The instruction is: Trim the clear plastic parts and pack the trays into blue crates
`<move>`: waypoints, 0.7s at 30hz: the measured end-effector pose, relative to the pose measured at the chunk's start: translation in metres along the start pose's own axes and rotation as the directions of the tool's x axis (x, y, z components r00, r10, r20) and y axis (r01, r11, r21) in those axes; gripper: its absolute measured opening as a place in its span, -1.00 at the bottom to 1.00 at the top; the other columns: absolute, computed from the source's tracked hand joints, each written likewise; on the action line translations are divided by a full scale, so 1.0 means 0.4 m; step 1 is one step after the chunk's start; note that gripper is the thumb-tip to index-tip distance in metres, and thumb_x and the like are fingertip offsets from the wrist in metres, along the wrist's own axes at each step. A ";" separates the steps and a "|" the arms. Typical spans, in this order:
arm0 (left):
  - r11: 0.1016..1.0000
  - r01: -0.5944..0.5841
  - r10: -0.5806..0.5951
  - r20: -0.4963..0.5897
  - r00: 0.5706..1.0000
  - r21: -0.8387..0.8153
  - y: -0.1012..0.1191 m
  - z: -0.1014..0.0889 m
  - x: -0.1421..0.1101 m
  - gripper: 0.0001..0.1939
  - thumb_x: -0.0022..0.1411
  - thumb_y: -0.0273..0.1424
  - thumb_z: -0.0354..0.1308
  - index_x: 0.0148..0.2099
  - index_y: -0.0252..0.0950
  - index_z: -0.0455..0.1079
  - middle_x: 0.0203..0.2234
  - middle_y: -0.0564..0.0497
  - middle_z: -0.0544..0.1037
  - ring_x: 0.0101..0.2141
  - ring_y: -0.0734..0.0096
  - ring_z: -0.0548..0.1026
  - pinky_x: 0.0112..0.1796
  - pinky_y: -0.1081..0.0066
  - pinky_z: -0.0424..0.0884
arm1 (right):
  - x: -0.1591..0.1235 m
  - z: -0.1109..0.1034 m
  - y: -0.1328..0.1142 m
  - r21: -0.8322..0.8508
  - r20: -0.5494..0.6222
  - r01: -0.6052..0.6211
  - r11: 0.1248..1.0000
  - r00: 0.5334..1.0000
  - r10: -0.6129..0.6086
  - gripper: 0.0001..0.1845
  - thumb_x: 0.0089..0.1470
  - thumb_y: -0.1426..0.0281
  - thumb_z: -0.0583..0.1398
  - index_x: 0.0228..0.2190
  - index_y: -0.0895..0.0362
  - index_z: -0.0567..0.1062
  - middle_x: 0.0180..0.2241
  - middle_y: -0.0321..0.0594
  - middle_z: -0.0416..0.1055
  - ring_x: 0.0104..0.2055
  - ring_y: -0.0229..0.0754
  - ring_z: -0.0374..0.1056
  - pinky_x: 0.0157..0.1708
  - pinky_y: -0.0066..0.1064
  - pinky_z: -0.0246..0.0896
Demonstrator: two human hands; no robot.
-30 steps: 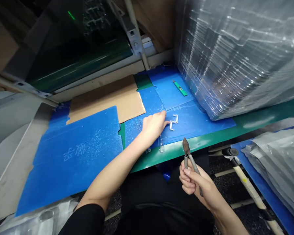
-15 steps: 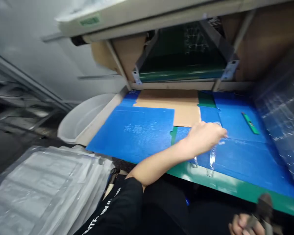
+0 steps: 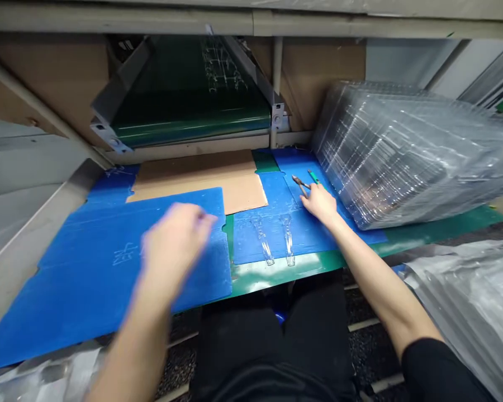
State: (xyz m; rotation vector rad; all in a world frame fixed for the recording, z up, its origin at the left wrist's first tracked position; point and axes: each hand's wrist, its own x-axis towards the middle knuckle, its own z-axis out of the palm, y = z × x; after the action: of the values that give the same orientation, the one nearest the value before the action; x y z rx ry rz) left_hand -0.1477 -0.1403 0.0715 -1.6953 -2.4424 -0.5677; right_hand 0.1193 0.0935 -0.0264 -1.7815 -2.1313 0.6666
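Observation:
My right hand [image 3: 321, 203] is closed around the handles of a pair of pliers [image 3: 300, 183], low over the blue sheet. Its dark jaws point to the far left. Just beyond the fingers lies a green utility knife [image 3: 313, 177], partly hidden by the hand. My left hand [image 3: 176, 237] is smeared by motion above a blue board [image 3: 96, 268]; I cannot make out its fingers or anything in them. Between the hands, two clear, slender, glass-like pieces lie side by side: a left one [image 3: 265, 248] and a right one [image 3: 289, 244], both apart from the hands.
Brown cardboard [image 3: 193, 170] lies behind the blue board. A green conveyor belt [image 3: 188, 106] ends above the table's back. Stacked clear plastic trays [image 3: 402, 151] stand at the right. More wrapped sheets [image 3: 473, 279] are at the lower right. A beam [image 3: 318, 23] crosses overhead.
The view has swung right. My left hand has left the clear pieces and moved left over the blue board. My right hand has carried the pliers from the front edge to beside the knife.

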 end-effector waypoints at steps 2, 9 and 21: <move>0.996 -0.076 0.053 0.411 0.910 0.039 0.148 0.132 -0.034 -0.61 0.50 -0.04 0.16 -0.01 -0.27 0.56 -0.08 -0.25 0.64 -0.18 -0.13 0.66 -0.20 -0.01 0.59 | 0.063 0.024 -0.029 -0.084 -0.021 -0.024 0.996 1.000 0.022 -0.47 0.37 0.18 0.31 0.17 0.30 0.47 0.32 0.31 0.33 0.35 0.29 0.29 0.32 0.12 0.22; 0.995 0.094 -0.063 0.476 0.877 -0.041 0.409 0.363 -0.008 -0.63 0.49 -0.32 0.16 0.13 -0.54 0.50 0.04 -0.57 0.57 0.01 -0.32 0.66 -0.04 -0.03 0.58 | 0.162 -0.008 -0.050 -0.167 -0.140 -0.114 0.979 0.986 0.091 -0.49 0.43 0.15 0.29 0.26 0.15 0.48 0.35 0.04 0.34 0.37 0.18 0.31 0.33 0.22 0.27; 0.103 0.344 0.233 0.359 0.904 -0.933 0.189 0.199 -0.093 -0.67 0.54 -0.16 0.19 0.17 -0.19 0.24 -0.30 0.00 0.66 -0.35 0.31 0.67 -0.23 0.31 0.61 | -0.009 -0.047 0.086 0.565 -0.003 -0.026 0.825 0.999 0.034 -0.63 0.48 0.08 0.18 0.02 0.14 0.46 -0.23 -0.26 0.43 -0.36 -0.26 0.33 -0.34 -0.38 0.36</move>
State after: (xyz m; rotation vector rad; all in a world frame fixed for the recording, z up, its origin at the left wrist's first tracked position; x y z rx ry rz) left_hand -0.0550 -0.1210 0.0046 -2.1878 -2.3703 -2.7233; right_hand 0.1586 0.0976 -0.0277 -1.4749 -1.6473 1.1490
